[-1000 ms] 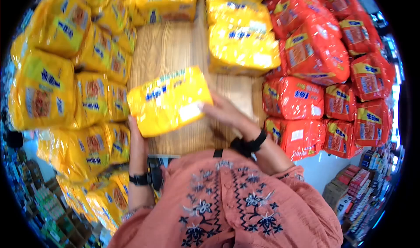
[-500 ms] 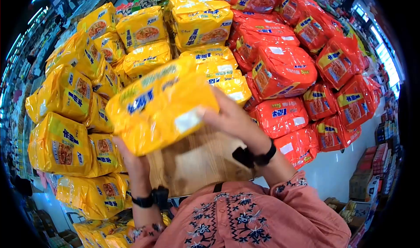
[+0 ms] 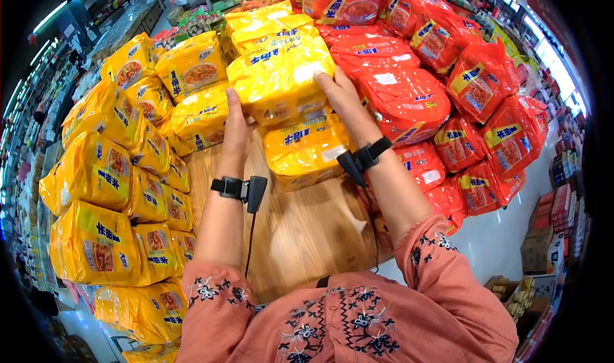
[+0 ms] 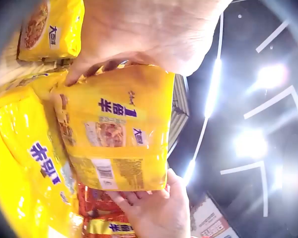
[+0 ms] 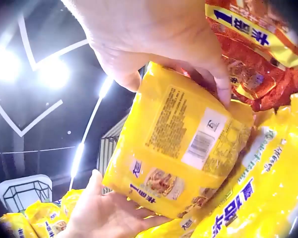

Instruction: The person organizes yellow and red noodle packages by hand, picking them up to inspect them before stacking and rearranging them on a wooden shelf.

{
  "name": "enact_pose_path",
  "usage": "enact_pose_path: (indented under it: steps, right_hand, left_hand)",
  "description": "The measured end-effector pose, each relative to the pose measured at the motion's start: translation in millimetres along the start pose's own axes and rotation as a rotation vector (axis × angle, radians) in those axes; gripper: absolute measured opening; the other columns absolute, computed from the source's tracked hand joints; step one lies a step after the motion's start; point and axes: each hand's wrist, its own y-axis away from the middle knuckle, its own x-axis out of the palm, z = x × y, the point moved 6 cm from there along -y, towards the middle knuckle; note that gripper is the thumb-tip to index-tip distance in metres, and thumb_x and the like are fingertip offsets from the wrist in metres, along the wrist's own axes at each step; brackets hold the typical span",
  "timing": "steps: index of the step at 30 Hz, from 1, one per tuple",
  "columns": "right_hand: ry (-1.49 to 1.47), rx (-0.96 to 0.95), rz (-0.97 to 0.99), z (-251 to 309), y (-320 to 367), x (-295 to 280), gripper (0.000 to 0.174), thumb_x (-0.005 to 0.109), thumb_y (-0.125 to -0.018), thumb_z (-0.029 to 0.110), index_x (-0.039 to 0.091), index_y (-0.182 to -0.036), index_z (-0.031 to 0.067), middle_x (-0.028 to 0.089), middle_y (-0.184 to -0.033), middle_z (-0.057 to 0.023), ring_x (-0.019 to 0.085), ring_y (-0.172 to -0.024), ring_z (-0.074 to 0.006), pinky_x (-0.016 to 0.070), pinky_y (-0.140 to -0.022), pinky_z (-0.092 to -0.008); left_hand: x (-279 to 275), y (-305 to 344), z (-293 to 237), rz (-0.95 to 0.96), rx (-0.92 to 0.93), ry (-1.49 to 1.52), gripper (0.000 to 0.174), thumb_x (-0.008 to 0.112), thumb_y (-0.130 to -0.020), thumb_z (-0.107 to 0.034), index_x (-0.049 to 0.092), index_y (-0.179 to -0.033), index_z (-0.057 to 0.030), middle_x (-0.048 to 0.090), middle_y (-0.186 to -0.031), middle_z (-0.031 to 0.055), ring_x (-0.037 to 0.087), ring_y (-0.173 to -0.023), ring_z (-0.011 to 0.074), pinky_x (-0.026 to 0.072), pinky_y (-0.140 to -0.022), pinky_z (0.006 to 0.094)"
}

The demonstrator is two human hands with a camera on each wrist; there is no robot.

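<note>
Between my two hands is a yellow multipack of instant noodles, gripped at its opposite ends. My left hand holds the left end with the thumb up along its side. At the other end, my right hand has its thumb on top near a white label. The right wrist view shows that hand's fingers bent over the pack's edge, and a barcode on the printed wrapper. Just below the held pack in the head view, another yellow noodle pack lies on the wooden table.
Yellow noodle packs are piled high along the left side. Red noodle packs form a stack close by my right forearm. More yellow packs stand behind my left hand. Store shelves line both sides.
The held yellow pack has gone up and away from my body, from above the table to the yellow stack at the back. Both arms now reach farther out, and the head view has tilted up.
</note>
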Motion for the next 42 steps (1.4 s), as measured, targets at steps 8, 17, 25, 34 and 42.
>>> enact_pose_path:
  steps: [8,17,25,34,42]
  right_hand:
    - [0.279,-0.058,-0.128,-50,24,-14,0.058,0.06,-0.095,0.02,0.038,-0.143,-0.0035,0.057,-0.134,-0.023,0.056,-0.124,-0.031,0.0414,-0.107,-0.0399]
    - [0.182,-0.016,-0.124,-49,27,-16,0.051,0.06,-0.096,0.016,0.043,-0.14,0.0,0.064,-0.12,-0.0139,0.062,-0.102,-0.0196,0.049,-0.091,-0.0334]
    - [0.348,0.111,-0.247,-60,46,-36,0.055,0.059,-0.097,0.014,0.038,-0.143,-0.0073,0.054,-0.139,-0.0235,0.055,-0.129,-0.0259,0.0435,-0.107,-0.0338]
    - [0.097,0.216,-0.086,-23,124,0,0.051,0.057,-0.1,0.016,0.039,-0.143,-0.0058,0.054,-0.136,-0.0216,0.054,-0.126,-0.0241,0.0424,-0.108,-0.0349]
    - [0.059,0.312,-0.019,-36,157,2,0.046,0.055,-0.101,0.013,0.041,-0.142,-0.0035,0.056,-0.128,-0.0141,0.057,-0.116,-0.0181,0.0466,-0.1,-0.0298]
  left_hand:
    - [5,0,12,0.157,0.151,-0.264,0.077,0.063,-0.099,-0.045,0.03,-0.154,-0.0017,0.045,-0.151,0.0169,0.042,-0.139,0.0272,0.0344,-0.114,0.0393]
    - [13,-24,31,0.095,0.27,-0.403,0.062,0.065,-0.096,-0.03,0.043,-0.143,0.0037,0.054,-0.14,0.0212,0.052,-0.128,0.0281,0.0401,-0.107,0.036]
    - [-56,-11,32,-0.178,0.011,-0.334,0.057,0.055,-0.102,-0.048,0.054,-0.132,0.0002,0.063,-0.119,0.012,0.062,-0.107,0.0187,0.0529,-0.085,0.0352]
    - [-179,-47,66,-0.559,-0.254,-0.118,0.039,0.055,-0.102,-0.042,0.057,-0.101,-0.0023,0.065,-0.085,0.0057,0.069,-0.076,0.0203,0.055,-0.06,0.0337]
    - [-197,-60,80,-0.658,-0.255,-0.064,0.019,0.053,-0.1,-0.022,0.054,-0.092,-0.0054,0.063,-0.08,0.0062,0.067,-0.071,0.0183,0.0529,-0.057,0.0289]
